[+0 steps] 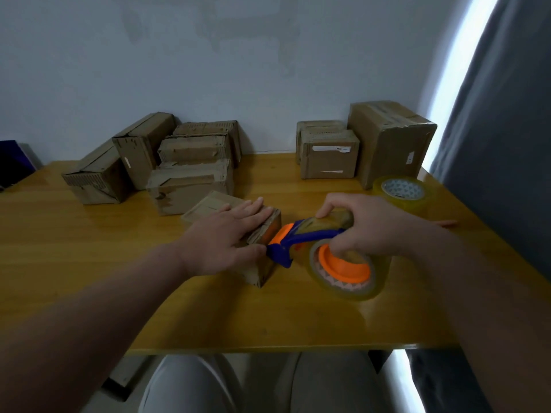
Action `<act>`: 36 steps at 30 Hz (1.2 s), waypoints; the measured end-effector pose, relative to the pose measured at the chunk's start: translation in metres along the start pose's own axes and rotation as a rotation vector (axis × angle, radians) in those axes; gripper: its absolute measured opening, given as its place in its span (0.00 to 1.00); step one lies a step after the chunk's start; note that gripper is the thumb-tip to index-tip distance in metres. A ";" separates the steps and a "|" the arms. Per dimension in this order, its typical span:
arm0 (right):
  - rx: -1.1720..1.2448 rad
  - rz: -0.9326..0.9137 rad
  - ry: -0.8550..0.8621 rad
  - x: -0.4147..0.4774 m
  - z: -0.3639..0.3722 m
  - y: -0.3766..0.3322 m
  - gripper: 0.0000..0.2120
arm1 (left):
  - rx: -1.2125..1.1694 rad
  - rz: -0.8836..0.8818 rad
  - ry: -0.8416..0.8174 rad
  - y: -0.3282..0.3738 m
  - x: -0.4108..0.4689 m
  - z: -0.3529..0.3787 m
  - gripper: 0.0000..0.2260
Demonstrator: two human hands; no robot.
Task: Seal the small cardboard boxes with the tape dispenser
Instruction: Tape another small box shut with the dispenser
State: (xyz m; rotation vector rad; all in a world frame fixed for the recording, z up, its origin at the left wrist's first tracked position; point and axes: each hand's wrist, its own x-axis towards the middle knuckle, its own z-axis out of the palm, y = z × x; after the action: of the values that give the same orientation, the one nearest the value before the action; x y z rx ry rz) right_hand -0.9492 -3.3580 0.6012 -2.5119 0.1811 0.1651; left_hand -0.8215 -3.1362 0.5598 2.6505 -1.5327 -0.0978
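The fingers (249,210) of my left hand (223,236) lie straight and close together, pressed flat on top of the small cardboard box (260,271), with the thumb against its near side. My right hand (368,225) is curled round the handle of the tape dispenser (298,237), gripping it. The dispenser's orange front end touches the right end of the box. The box rests near the centre of the yellow table (268,317). A spare tape roll (402,192) lies at right rear, just beside a large box (390,141). More cardboard boxes (185,165) stand at left rear.
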 end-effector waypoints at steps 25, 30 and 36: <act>0.285 0.205 0.474 0.015 0.024 0.023 0.39 | -0.040 -0.168 0.086 0.025 -0.015 -0.009 0.26; 0.198 0.173 0.547 0.022 0.050 0.025 0.35 | 0.127 -0.329 0.151 0.039 0.001 0.007 0.27; 0.009 0.225 0.461 0.018 0.043 0.023 0.33 | 0.175 -0.295 0.164 0.038 -0.001 0.007 0.32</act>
State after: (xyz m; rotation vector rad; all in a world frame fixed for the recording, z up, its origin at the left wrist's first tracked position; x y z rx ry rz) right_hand -0.9390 -3.3531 0.5505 -2.4780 0.6488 -0.3292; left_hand -0.8557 -3.1542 0.5569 2.9178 -1.1434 0.2410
